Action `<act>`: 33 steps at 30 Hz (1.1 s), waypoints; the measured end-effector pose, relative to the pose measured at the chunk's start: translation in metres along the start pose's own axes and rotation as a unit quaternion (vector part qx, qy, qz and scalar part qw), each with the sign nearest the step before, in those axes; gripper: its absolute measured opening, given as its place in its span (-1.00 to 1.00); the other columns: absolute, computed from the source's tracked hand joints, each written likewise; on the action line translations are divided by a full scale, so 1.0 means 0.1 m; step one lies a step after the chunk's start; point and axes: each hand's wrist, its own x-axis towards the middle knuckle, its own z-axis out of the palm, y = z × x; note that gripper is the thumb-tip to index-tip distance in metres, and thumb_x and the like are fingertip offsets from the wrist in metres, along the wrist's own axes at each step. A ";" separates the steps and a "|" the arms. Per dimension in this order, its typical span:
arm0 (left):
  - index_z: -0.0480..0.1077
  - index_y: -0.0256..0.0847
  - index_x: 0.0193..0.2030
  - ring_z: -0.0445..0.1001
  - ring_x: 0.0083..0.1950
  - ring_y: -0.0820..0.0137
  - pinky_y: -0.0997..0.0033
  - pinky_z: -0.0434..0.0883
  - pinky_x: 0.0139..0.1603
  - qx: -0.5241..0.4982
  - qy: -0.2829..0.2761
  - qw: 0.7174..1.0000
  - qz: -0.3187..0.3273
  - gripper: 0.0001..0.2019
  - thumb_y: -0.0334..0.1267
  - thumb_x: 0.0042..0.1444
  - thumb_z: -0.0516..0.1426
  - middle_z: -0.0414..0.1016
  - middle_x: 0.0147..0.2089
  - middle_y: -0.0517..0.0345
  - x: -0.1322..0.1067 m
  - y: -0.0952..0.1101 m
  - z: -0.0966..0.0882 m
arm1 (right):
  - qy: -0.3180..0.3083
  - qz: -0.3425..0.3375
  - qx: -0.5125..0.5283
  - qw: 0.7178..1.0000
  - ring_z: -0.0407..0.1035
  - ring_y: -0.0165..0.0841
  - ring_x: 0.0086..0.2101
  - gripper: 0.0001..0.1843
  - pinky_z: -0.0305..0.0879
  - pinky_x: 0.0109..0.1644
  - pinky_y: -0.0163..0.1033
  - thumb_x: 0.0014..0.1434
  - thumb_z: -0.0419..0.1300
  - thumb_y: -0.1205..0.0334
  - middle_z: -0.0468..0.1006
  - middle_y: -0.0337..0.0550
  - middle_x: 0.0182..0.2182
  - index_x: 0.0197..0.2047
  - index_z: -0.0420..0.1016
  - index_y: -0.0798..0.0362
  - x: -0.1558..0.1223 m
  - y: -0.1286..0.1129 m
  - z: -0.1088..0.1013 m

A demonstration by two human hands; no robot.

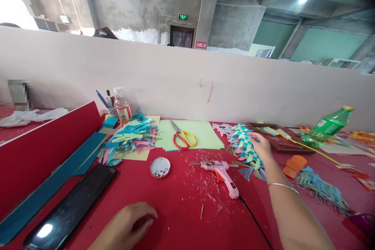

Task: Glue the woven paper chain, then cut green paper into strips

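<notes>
My right hand (261, 145) reaches out over a woven piece of blue, pink and green paper strips (243, 140) and rests on its right edge, fingers curled against it. A silver bangle sits on that wrist. My left hand (130, 224) lies near the front of the red table (181, 211), fingers loosely bent, with nothing in it. A pink glue gun (222, 172) lies between the two hands, its black cord running toward me. Red and yellow scissors (184, 138) rest on green paper sheets (202, 134).
A pile of cut paper strips (130, 138) lies at the left, a small round lid (159, 167) beside it. A black phone (70, 207), blue card, a red divider, a pen cup, a small bottle (122, 106) and a tilted green bottle (329, 125) are around. A white partition stands behind.
</notes>
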 end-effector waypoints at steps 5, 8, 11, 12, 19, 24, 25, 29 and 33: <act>0.42 -0.09 -0.26 0.45 -0.23 0.43 0.59 0.35 -0.18 -0.009 0.000 1.000 0.017 -0.78 -0.23 0.13 -0.04 0.51 -0.24 0.21 -0.01 -0.02 0.03 | 0.005 0.032 -0.022 0.999 0.39 -0.30 -0.29 -0.83 0.28 -0.17 -0.21 -0.05 0.10 0.26 0.52 -0.08 -0.36 -0.36 0.44 0.11 -0.02 0.05 0.05; 0.41 -0.05 -0.23 0.45 -0.21 0.44 0.61 0.34 -0.17 0.000 0.015 0.999 0.030 -0.80 -0.24 0.12 -0.03 0.51 -0.21 0.25 -0.02 -0.06 0.04 | 0.033 0.068 -0.067 0.995 0.35 -0.31 -0.26 -0.84 0.24 -0.13 -0.13 0.00 0.13 0.25 0.48 -0.08 -0.35 -0.34 0.42 0.14 -0.06 0.06 0.05; 0.40 -0.01 -0.20 0.45 -0.20 0.44 0.60 0.33 -0.17 0.024 0.036 0.998 0.052 -0.79 -0.28 0.13 -0.03 0.50 -0.20 0.27 -0.03 -0.09 0.06 | 0.059 0.086 -0.091 0.990 0.32 -0.29 -0.20 -0.84 0.19 -0.08 -0.11 0.08 0.02 0.32 0.45 -0.06 -0.29 -0.28 0.40 0.12 -0.10 0.02 0.02; 0.39 -0.01 -0.19 0.44 -0.20 0.45 0.59 0.32 -0.17 0.035 0.034 0.997 0.059 -0.78 -0.28 0.14 -0.04 0.50 -0.20 0.27 -0.03 -0.10 0.06 | 0.060 0.087 -0.093 0.990 0.32 -0.28 -0.20 -0.81 0.18 -0.08 -0.13 0.07 -0.02 0.36 0.46 -0.05 -0.30 -0.29 0.40 0.10 -0.12 0.00 0.00; 0.37 -0.07 -0.17 0.42 -0.23 0.42 0.52 0.29 -0.21 0.093 0.009 0.992 0.086 -0.74 -0.28 0.20 -0.13 0.49 -0.20 0.19 -0.02 -0.10 0.07 | 0.008 0.043 -0.064 0.997 0.34 -0.26 -0.31 -0.76 0.22 -0.21 -0.20 -0.03 -0.10 0.35 0.46 -0.02 -0.35 -0.32 0.34 0.08 -0.21 -0.32 -0.07; 0.37 -0.11 -0.20 0.42 -0.24 0.42 0.52 0.27 -0.23 0.104 0.015 0.990 0.095 -0.74 -0.33 0.19 -0.12 0.50 -0.23 0.18 -0.04 -0.09 0.06 | -0.104 -0.042 -0.004 0.994 0.29 -0.37 -0.50 -0.84 0.23 -0.41 -0.30 -0.04 -0.07 0.23 0.39 -0.21 -0.55 -0.38 0.28 0.04 -0.49 -0.67 -0.06; 0.37 -0.11 -0.21 0.42 -0.24 0.42 0.52 0.27 -0.22 0.105 0.018 0.990 0.095 -0.74 -0.33 0.18 -0.12 0.50 -0.23 0.18 -0.04 -0.09 0.07 | -0.125 -0.059 0.007 0.990 0.27 -0.38 -0.54 -0.84 0.22 -0.44 -0.31 -0.02 -0.06 0.20 0.36 -0.24 -0.59 -0.38 0.27 0.03 -0.56 -0.75 -0.06; 0.37 -0.12 -0.22 0.42 -0.25 0.41 0.50 0.26 -0.23 0.114 0.030 0.988 0.102 -0.76 -0.35 0.17 -0.11 0.50 -0.24 0.18 -0.05 -0.10 0.07 | -0.176 -0.112 0.032 0.977 0.14 -0.44 -0.65 -0.77 0.13 -0.56 -0.34 0.05 -0.08 0.11 0.26 -0.32 -0.65 -0.33 0.29 0.03 -0.78 -1.11 -0.07; 0.38 -0.14 -0.23 0.43 -0.28 0.41 0.48 0.24 -0.25 0.122 0.046 0.984 0.117 -0.75 -0.36 0.16 -0.11 0.50 -0.26 0.17 -0.04 -0.14 0.07 | -0.202 -0.165 0.040 0.965 0.23 -0.42 -0.52 -0.79 0.20 -0.42 -0.31 0.02 0.00 0.14 0.36 -0.24 -0.52 -0.33 0.36 0.04 -0.93 -1.55 -0.10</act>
